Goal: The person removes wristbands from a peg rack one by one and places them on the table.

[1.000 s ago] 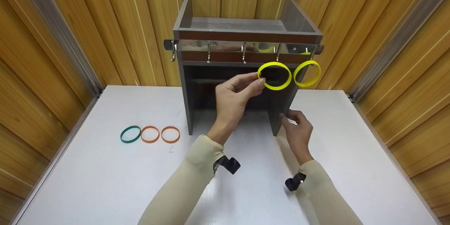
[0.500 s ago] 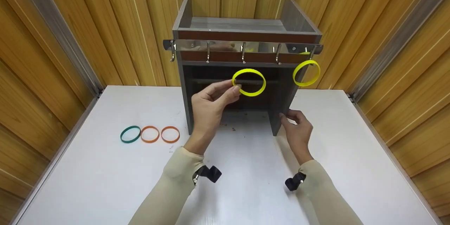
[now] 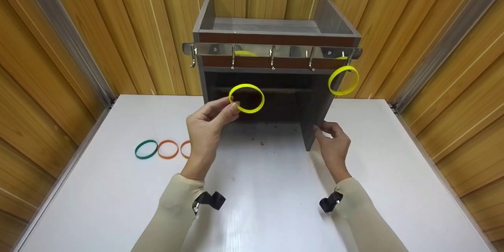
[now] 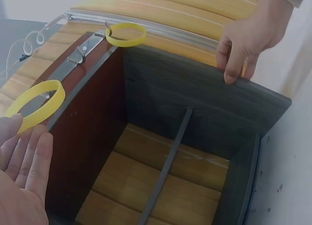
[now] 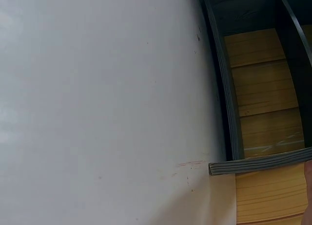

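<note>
My left hand (image 3: 205,128) pinches a yellow wristband (image 3: 247,85) between thumb and fingers. It holds the band up in front of the open lower part of a grey shelf unit (image 3: 275,35). Above runs a metal hook rail (image 3: 291,51) with several hooks. A second yellow wristband (image 3: 343,93) hangs from the rightmost hook; the left wrist view shows this hung band (image 4: 127,42) too. With thumb and fingers on either side, my right hand (image 3: 334,141) grips the front edge of the unit's right side panel (image 3: 316,114).
On the white table (image 3: 260,204), left of the unit, lie a green wristband (image 3: 145,158) and two orange ones. The nearer-left orange wristband (image 3: 168,157) is whole in view; my left wrist partly covers the other. Wood-patterned walls (image 3: 118,27) stand behind and at both sides.
My left hand has carried the yellow wristband leftward and lower, from near the right hooks, and now overlaps one orange wristband. The right hand stays on the panel.
</note>
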A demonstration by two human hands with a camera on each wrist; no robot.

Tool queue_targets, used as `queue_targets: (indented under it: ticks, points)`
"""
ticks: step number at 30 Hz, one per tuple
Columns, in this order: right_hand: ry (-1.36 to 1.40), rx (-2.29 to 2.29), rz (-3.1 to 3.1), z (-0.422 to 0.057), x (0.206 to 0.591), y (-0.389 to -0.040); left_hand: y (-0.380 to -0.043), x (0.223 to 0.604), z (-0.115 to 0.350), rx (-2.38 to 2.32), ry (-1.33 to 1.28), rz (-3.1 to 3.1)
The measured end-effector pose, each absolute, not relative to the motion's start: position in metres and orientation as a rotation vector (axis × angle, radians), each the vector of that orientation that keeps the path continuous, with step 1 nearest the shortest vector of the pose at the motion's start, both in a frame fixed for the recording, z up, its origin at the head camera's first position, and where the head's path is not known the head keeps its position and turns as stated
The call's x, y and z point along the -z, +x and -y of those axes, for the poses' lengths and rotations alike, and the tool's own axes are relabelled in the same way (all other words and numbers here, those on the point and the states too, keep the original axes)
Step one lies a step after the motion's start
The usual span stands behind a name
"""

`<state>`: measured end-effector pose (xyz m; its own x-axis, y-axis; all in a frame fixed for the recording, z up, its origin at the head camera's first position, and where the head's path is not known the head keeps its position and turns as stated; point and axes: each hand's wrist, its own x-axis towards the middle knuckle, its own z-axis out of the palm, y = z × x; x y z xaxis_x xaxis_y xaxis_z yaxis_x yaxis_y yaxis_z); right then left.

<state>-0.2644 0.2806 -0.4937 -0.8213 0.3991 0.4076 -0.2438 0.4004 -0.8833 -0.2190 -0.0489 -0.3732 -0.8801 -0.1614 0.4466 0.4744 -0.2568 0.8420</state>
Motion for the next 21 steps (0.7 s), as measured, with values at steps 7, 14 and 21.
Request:
queue_targets:
  ticks: [7,14,21]
  points:
    - [-0.114,-1.448,2.077,-0.280,0.492,-0.264,-0.216,0.386,0.074,2.106,-0.246,1.694]
    - [-0.100,-1.448,2.090,-0.280,0.490,-0.263,-0.215,0.406,0.098,2.029,-0.126,1.769]
    - [-0.104,-1.452,2.080,-0.280,0.492,-0.262,-0.211,0.430,0.122,1.953,0.029,1.889]
